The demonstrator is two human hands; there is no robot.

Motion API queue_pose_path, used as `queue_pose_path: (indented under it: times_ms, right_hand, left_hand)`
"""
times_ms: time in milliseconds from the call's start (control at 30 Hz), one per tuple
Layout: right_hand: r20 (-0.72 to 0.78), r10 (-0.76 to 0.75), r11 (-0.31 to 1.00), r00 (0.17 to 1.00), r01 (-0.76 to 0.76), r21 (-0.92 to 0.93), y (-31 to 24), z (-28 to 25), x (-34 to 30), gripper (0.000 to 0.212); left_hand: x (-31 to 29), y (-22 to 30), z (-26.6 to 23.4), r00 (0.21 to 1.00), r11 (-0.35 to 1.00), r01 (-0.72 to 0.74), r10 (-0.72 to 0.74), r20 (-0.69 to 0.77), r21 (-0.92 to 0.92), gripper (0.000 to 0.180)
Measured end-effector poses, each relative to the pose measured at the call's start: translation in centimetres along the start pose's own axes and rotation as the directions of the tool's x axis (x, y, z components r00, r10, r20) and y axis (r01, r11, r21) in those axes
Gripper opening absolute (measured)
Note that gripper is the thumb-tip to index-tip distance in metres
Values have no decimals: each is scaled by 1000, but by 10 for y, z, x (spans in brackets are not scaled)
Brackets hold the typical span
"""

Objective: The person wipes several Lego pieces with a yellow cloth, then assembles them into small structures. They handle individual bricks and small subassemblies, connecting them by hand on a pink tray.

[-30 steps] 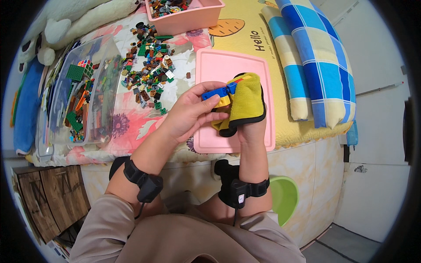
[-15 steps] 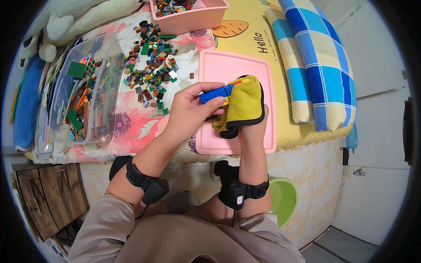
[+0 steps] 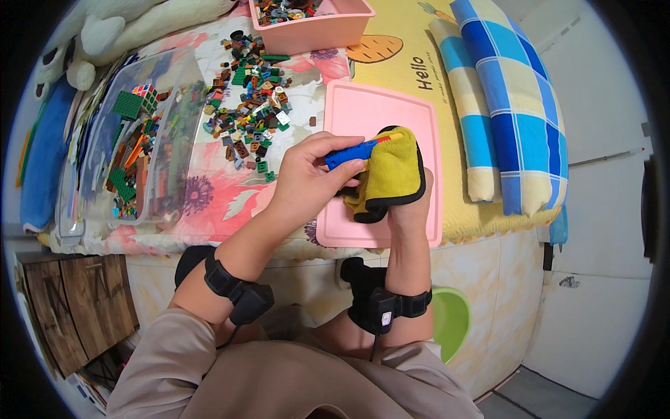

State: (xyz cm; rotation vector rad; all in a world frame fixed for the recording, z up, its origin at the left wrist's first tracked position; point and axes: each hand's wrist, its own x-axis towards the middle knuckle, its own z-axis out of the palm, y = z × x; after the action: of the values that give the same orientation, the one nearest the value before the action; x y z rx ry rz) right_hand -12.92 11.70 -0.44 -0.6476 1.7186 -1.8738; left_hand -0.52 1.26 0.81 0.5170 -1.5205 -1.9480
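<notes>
My left hand (image 3: 307, 170) pinches a blue toy piece (image 3: 347, 154) with red and yellow parts, its thumb and forefinger along the blue end. A yellow-green cloth (image 3: 392, 171) with black edging covers the toy's right end. My right hand (image 3: 413, 209) holds that cloth from the right, and its fingers are hidden underneath. Both hands are above a pink plastic lid (image 3: 380, 101) that lies on the bed. A dark part of the toy, too hidden to make out, shows below my left fingers.
Loose building bricks (image 3: 251, 105) lie on the floral sheet. Behind them stands a pink bin (image 3: 317, 35) of bricks. A clear box (image 3: 143, 188) with bricks and a puzzle cube is at left. Folded checked bedding (image 3: 513, 119) lies right; a green basin (image 3: 450, 321) stands on the floor.
The view has shifted slightly, so the surroundings sit a little differently. The blue toy has turned slightly in my left hand; the cloth still covers its right end.
</notes>
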Motion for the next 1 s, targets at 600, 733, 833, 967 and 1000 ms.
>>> queue_pose_path:
  times_ms: [600,733,833,967,1000]
  right_hand:
    - [62,-70,994,996,75,-74,-1,7,1,31]
    - [66,-34,999,997,34,-6,0,6,3,25]
    - [85,-44,999,995,42,21,-3,5,2,24]
    - [110,-54,998,992,51,32,-5,5,0,26]
    - [110,-49,998,993,45,35,-5,5,0,27]
  left_hand:
    - [5,0,-5,951,891,286,-308,-5,-352,28]
    - [5,-6,-1,976,921,199,-217,-17,-335,28]
    - [7,-2,-5,978,931,204,-210,14,-303,26]
    - [8,3,-10,950,930,308,-310,18,-202,24]
    - [8,3,-11,950,938,310,-310,20,-154,25]
